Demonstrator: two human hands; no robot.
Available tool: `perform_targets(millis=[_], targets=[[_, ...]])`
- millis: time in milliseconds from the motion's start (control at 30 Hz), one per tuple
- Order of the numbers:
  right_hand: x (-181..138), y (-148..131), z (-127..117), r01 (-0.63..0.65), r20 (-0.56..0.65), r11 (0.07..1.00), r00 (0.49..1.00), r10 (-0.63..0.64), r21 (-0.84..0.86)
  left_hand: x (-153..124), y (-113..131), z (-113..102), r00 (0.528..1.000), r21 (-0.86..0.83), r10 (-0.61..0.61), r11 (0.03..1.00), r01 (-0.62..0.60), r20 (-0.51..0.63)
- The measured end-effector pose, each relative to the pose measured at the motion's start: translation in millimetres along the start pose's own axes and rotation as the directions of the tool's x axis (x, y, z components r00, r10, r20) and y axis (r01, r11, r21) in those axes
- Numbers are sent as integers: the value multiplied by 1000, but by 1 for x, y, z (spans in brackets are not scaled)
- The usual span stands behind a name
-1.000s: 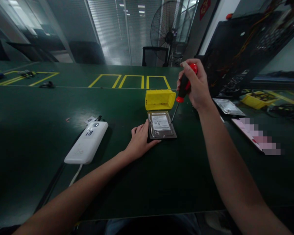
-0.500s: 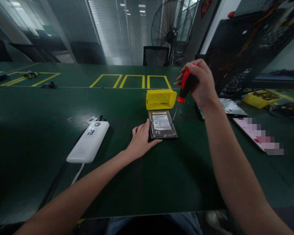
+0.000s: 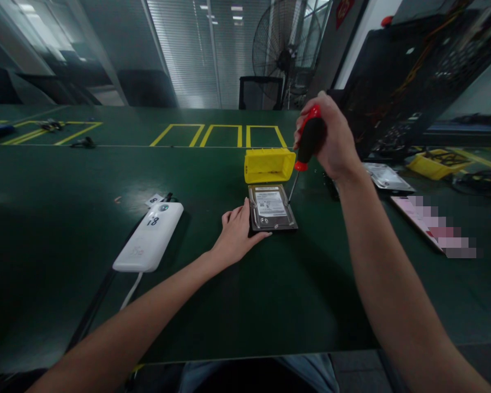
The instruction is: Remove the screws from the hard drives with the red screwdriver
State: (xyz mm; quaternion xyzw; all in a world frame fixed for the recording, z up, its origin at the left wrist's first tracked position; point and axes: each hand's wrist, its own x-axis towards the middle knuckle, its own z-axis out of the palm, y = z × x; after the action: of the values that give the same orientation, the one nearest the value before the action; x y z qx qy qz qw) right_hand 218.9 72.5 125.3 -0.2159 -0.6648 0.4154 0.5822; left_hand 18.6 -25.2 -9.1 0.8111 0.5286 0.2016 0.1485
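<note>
A hard drive (image 3: 271, 208) with a white label lies flat on the green table. My left hand (image 3: 238, 232) grips its left side, fingers along the edge and thumb at the near left corner. In my right hand (image 3: 331, 134) is a screwdriver (image 3: 310, 139) with a red and black handle, held tilted above the drive. Its tip meets the drive's right edge; the exact spot is too small to make out. Just behind the drive stands a yellow bin (image 3: 269, 166), its open side partly showing.
On the left lies a white power bank (image 3: 150, 237) with a cable. To the right are a pink phone-like object (image 3: 423, 221), another hard drive (image 3: 387, 177), a second yellow bin (image 3: 436, 165) and a dark computer case (image 3: 409, 93). Yellow tape outlines (image 3: 221, 126) mark the far table.
My right hand has turned on the screwdriver handle, so more of its black grip shows. The tip stays at the drive's right edge, and my left hand keeps its place.
</note>
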Motion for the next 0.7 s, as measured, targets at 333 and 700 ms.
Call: perform_targets(millis=[333,700], targets=[[1,4,-4,21,-24,998,1000,-19,66,1,3,1,1000,41,24,999,-24,-4],[1,4,-4,-30,-15,999,999,29,-33,4,13,-1,1000,89,-6,996,5,13]])
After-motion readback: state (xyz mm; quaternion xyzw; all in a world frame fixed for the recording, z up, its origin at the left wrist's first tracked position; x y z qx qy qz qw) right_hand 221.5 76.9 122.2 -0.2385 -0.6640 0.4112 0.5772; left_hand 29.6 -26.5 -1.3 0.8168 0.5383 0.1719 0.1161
